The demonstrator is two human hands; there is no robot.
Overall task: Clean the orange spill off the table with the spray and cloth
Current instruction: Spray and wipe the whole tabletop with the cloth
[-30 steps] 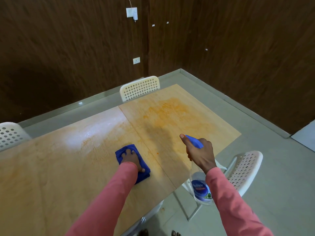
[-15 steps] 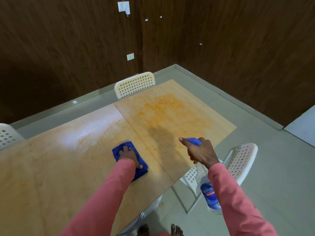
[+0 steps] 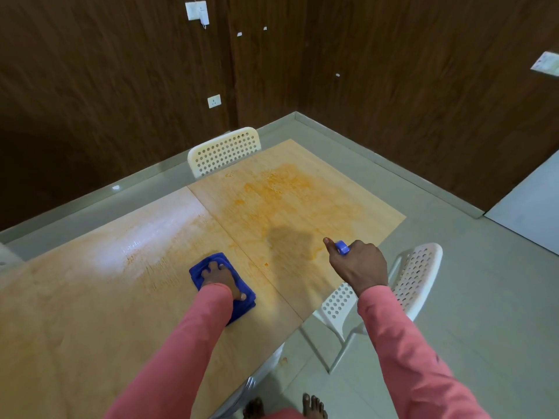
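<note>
The wooden table (image 3: 75, 313), matte and seamed at centre, carries the orange spill (image 3: 281, 195) across its upper-right panel; a wet sheen lies left of centre. The folded blue cloth (image 3: 222, 287) has shifted slightly, left hand (image 3: 219, 276) pressing it flat, fingers spread. The right hand (image 3: 358, 263) grips the spray (image 3: 341, 247), whose bottle has now dropped behind the wrist; likely another spray follows.

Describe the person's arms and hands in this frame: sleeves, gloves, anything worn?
Both arms wear long, plain salmon-pink sleeves with no visible print or markings, ending at the wrists. The left hand and right hand are bare: no gloves. No rings, watch or bands can be seen on the sides that show. The left sleeve and right sleeve look like soft fabric with light creases.
</note>
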